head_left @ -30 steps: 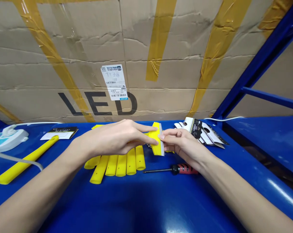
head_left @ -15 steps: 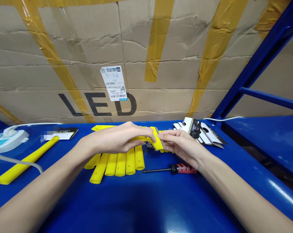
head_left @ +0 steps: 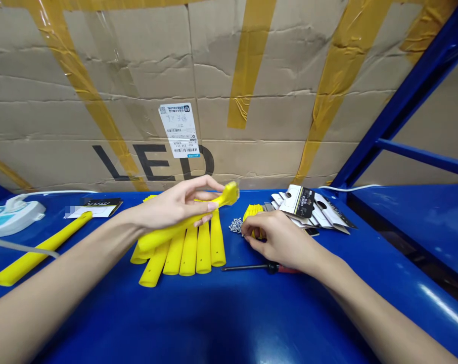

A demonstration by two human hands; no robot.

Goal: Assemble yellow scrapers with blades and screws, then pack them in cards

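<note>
My left hand [head_left: 179, 205] is closed around a yellow scraper [head_left: 164, 235], raised over a row of yellow handles [head_left: 189, 253]. Its flared head [head_left: 231, 193] points right, with a thin greyish edge. My right hand [head_left: 278, 235] is down by a small pile of screws [head_left: 235, 225], thumb and fingertips pinched at the pile's right side. Whatever is between those fingertips is hidden. Behind them stands a stack of small yellow ribbed pieces [head_left: 253, 211]. A screwdriver [head_left: 247, 267] lies just in front, its red handle partly covered by my right hand.
Printed cards [head_left: 308, 205] are heaped at the back right of the blue table [head_left: 214, 323]. Leftward lie another yellow scraper [head_left: 43, 250], a card [head_left: 96, 208] and a white power strip [head_left: 16, 218] with a cable. A taped cardboard box [head_left: 138, 101] walls off the back.
My right hand has let go of the scraper's head and moved down to the screws. My left hand keeps the scraper, now tilted with its head up and shifted slightly left.
</note>
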